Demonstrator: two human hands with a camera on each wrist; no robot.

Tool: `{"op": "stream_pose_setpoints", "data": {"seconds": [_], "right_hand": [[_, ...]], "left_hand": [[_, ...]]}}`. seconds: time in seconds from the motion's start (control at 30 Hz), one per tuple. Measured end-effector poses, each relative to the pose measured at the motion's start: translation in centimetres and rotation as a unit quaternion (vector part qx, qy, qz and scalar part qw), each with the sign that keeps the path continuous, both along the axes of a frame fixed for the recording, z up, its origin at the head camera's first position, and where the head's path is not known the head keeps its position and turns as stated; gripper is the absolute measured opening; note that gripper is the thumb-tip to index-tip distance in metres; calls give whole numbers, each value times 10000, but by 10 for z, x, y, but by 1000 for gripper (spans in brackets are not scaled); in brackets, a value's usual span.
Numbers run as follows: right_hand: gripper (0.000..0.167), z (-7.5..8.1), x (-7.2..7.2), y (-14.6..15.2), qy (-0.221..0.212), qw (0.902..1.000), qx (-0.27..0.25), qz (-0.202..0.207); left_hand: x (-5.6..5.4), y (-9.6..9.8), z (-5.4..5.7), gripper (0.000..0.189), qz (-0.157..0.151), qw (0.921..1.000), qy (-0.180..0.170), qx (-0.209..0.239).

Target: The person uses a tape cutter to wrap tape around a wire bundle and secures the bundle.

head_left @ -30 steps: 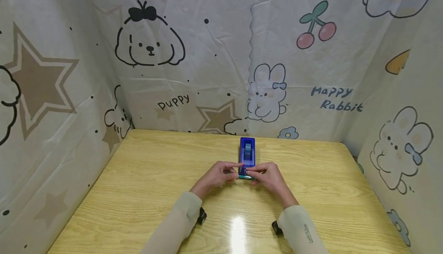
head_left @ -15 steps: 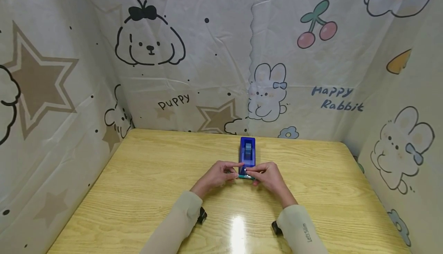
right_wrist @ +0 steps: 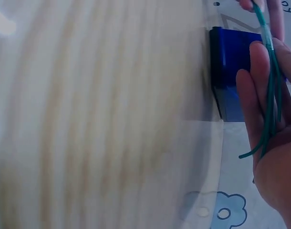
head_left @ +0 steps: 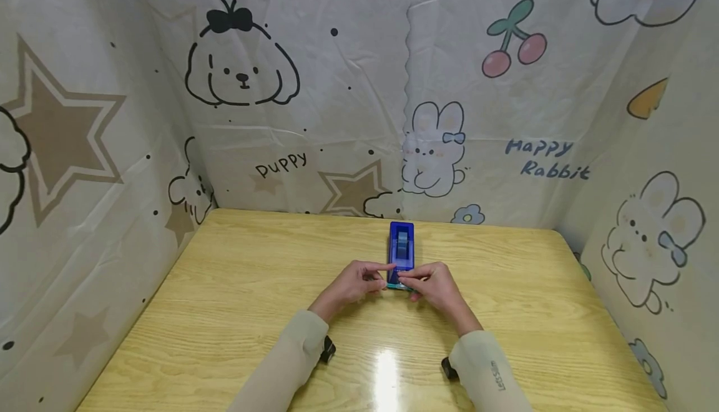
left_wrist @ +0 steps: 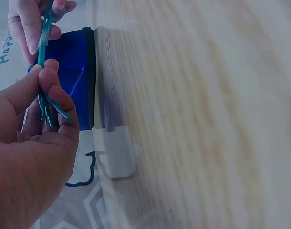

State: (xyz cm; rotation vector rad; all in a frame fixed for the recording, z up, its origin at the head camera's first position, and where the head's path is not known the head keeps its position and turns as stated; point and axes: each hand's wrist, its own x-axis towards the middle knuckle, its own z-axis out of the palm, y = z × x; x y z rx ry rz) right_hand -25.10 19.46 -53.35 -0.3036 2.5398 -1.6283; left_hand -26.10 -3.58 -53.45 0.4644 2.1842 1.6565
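A thin bundle of green strands (left_wrist: 41, 53) runs between the two hands, with a short piece of clear tape (right_wrist: 266, 38) wrapped about its middle. My left hand (head_left: 355, 283) pinches one side of it between thumb and fingers, and loose ends fan out below the grip in the left wrist view. On the other side my right hand (head_left: 438, 284) pinches the bundle close to the tape; longer ends hang across the palm in the right wrist view. Just beyond the fingertips stands a blue tape dispenser (head_left: 396, 250) with a roll of tape (head_left: 402, 245) in it. Fingers partly hide its front.
The wooden table (head_left: 236, 312) spreads around both forearms. Printed cloth (head_left: 337, 87) hangs along its back and both sides, close behind the dispenser. A dark wrist camera (head_left: 328, 349) sits at the left cuff, another dark camera (head_left: 449, 369) at the right.
Both hands and the dispenser keep nearly the same place. A bright glint at the right fingertips, seen half a second ago, has faded.
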Motion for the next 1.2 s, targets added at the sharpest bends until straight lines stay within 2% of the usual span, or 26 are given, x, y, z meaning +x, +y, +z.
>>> {"op": "stream_pose_setpoints", "data": {"seconds": [0.23, 0.53, 0.67, 0.8, 1.2], "right_hand": [[11, 1, 3, -3, -399, 9988, 242, -137], [8, 18, 0, -11, -584, 9942, 832, -346], [7, 23, -1, -15, -636, 9929, 885, -478], [8, 23, -1, -18, -779, 9921, 860, -469], [8, 25, -5, -20, -679, 9921, 873, -595]], "left_hand": [[0, -1, -1, 41, -36, 10000, 76, -37], [-7, -3, 7, 38, -8, 9998, 105, -156], [-10, -4, 10, 37, -67, 9996, 229, -168], [-11, -7, 11, 37, -72, 9995, 166, -257], [-13, -7, 15, 38, -67, 9993, 239, -264]]}}
